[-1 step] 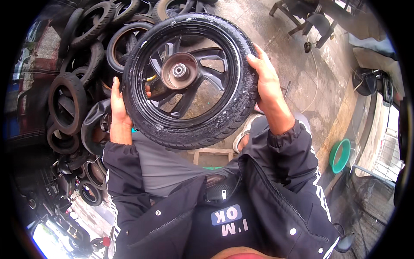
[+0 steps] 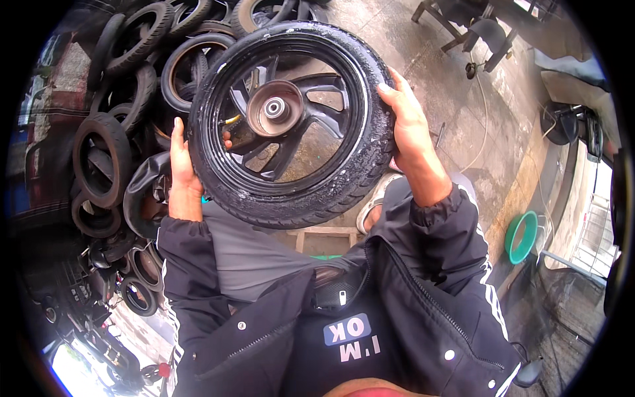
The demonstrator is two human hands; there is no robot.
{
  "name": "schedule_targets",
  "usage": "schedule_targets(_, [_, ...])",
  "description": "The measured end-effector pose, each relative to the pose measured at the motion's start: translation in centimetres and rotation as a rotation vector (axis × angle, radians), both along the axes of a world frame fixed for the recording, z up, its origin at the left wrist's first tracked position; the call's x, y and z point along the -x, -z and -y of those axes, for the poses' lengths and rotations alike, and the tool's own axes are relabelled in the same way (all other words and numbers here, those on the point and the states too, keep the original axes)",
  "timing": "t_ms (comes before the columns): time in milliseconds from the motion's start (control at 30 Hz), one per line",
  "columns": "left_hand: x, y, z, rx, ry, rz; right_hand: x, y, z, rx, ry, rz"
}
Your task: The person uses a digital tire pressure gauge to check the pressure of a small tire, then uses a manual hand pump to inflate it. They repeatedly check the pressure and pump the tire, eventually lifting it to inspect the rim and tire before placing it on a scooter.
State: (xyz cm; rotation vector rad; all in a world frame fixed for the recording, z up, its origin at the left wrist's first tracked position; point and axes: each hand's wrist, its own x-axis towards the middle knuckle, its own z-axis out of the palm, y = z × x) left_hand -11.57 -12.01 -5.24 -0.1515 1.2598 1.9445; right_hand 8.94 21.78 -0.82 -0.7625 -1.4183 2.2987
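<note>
A black motorcycle wheel [image 2: 296,147] with its tyre [image 2: 284,210] fitted is held up before me, its spoked face turned toward me. Wet, whitish patches mark the tyre's sidewall. My left hand [image 2: 183,171] grips the tyre's left side, thumb up along the edge; fingertips show behind the wheel through a gap between spokes. On the opposite side, my right hand [image 2: 411,132] clasps the tyre with the thumb on the sidewall, its other fingers partly hidden behind. A round rusty-brown hub [image 2: 258,109] with a bearing sits at the centre. A small yellow piece [image 2: 232,120] shows near the rim's left.
Many used tyres [image 2: 100,159] are piled along the left. Beneath the wheel, a wooden frame [image 2: 329,233] stands between my legs. A green basin [image 2: 521,238] is on the right, near a pale hose [image 2: 487,126]. A dark metal stand [image 2: 489,40] is at the far right.
</note>
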Motion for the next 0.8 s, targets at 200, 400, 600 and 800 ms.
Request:
schedule_targets(200, [-1.3,2.2,-3.2,0.150,0.013,0.018,-1.0,0.6,-1.4,-0.171,-0.014,0.056])
schedule_targets(400, [-1.9,4.6,-4.8,0.179,0.007,0.105,-1.1,1.1,-2.0,-0.118,-0.007,0.060])
schedule_targets(600, [-2.9,5.0,-5.2,0.214,-0.006,0.120,-1.5,0.5,-2.4,-0.294,-0.038,0.064])
schedule_targets(800, [-3.5,6.5,-5.6,0.128,-0.019,0.157,-1.7,1.1,-2.3,-0.481,-0.078,0.021])
